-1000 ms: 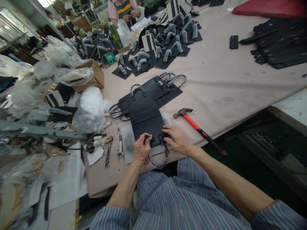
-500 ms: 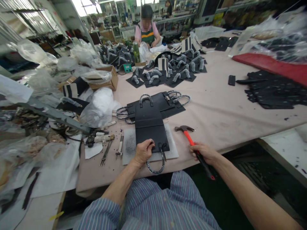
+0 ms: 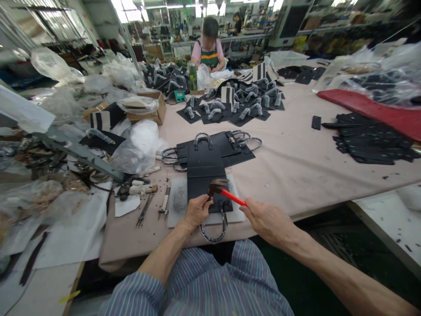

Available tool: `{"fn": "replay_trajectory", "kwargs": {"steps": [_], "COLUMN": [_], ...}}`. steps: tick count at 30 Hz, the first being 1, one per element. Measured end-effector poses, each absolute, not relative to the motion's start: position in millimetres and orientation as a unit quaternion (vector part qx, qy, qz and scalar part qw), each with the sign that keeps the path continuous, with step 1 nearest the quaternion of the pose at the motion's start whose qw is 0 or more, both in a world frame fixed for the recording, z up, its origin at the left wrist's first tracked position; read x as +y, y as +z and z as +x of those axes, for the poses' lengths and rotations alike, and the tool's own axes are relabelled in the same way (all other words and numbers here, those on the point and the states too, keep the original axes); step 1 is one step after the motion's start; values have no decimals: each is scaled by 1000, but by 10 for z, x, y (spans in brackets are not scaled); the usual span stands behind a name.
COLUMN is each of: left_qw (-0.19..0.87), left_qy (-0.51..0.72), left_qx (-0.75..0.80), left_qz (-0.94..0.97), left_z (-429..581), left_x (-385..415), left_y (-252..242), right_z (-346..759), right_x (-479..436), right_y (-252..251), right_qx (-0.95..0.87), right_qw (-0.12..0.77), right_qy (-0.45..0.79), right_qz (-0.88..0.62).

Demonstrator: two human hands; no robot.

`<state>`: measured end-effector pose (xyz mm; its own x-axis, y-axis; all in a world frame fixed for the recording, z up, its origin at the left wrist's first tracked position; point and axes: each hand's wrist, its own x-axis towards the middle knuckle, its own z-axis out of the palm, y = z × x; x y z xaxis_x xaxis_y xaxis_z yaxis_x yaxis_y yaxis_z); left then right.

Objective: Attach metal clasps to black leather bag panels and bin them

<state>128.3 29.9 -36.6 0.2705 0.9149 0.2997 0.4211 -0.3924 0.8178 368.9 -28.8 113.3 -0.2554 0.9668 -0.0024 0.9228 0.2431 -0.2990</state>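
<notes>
My right hand [image 3: 268, 219] is wrapped round the red handle of a claw hammer [image 3: 233, 197]. The hammer's head is over the black bag panel [image 3: 205, 186], close by the fingertips of my left hand [image 3: 198, 210]. Those fingers are pinched at the panel's left edge on something small, mostly hidden by the hand and the hammer head. Under the panel lies a pale slab [image 3: 177, 202]. A plastic-wrapped handle [image 3: 213, 240] hangs from the panel's near end, and another wrapped handle [image 3: 203, 135] stands at its far end, resting over other black bag pieces [image 3: 238, 151].
Left of the slab lie metal dividers [image 3: 163, 204], a forked tool [image 3: 144, 210] and a white-handled tool [image 3: 143, 189]. Plastic bags [image 3: 138, 142] and a cardboard box [image 3: 161, 109] stand beyond. Stacked black pieces [image 3: 368, 140] lie at right. A co-worker [image 3: 209, 50] sits across the table.
My right hand has brought the hammer leftward, from beside the slab to over the panel near my left fingertips. My left hand stays in about the same place. The view has tilted slightly.
</notes>
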Motion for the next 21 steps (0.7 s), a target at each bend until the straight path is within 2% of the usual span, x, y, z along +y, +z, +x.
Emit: {"fn": "replay_trajectory", "kwargs": {"steps": [2,5,6,8,11,12,17,19,21], "left_qw": [313,311,309,308,315,319,325,321,314], "left_qy": [396,397,397,393,393,395,395,389,385], "left_qx": [450,448,450,454,454,453,455,457,455], "left_qz": [737,738,738,738,735,732,729,732,739], "left_z": [1284,1288,1288,1286,1283,1283,1289,1288,1285], "left_x": [300,306,308,310,311,311,308,304,301], "left_y": [-370,-356,-351,-346,-346,-346,-338,-340,-343], "right_z": [3683,3655,3646,3643,3684,3698,3672,3670,3723], "right_x": [-295,-326,-341,-368,-379,-376,-382,-401,-415], "right_y": [1262,1381,1369,1277,1151,1148,1224,1150,1013], "right_qx": [-778,-729,-720,-739,-789,-790,-735,-753,-775], "right_qw": [137,299,328,298,149,135,279,236,144], "right_qy": [106,59,47,49,90,92,41,70,120], "right_qz": [-604,-613,-610,-603,-589,-591,-616,-610,-604]}}
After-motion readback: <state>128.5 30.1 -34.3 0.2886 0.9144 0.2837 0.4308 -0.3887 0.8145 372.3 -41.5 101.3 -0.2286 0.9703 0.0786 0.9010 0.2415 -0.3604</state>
